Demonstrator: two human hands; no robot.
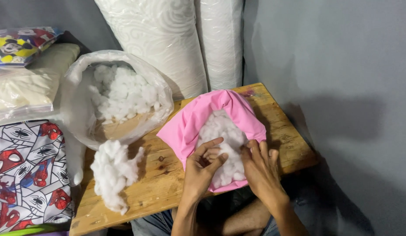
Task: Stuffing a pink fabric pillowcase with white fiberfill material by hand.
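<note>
Pink cover (189, 124) part-filled; left hand (203, 168), right hand (260, 168) both pinch stuffing (222, 135) inside — loose clump (113, 172), bag (80, 78) remain.

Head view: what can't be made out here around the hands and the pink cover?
- Pink cover: its near edge is hidden by the left hand and right hand.
- Stuffing inside: its depth is hidden by the cover's walls.
- Plastic bag: its bottom is hidden by its own stuffing.
- Fabric rolls: cut off by the top edge.
- Loose stuffing on the table: fully shown.
</note>
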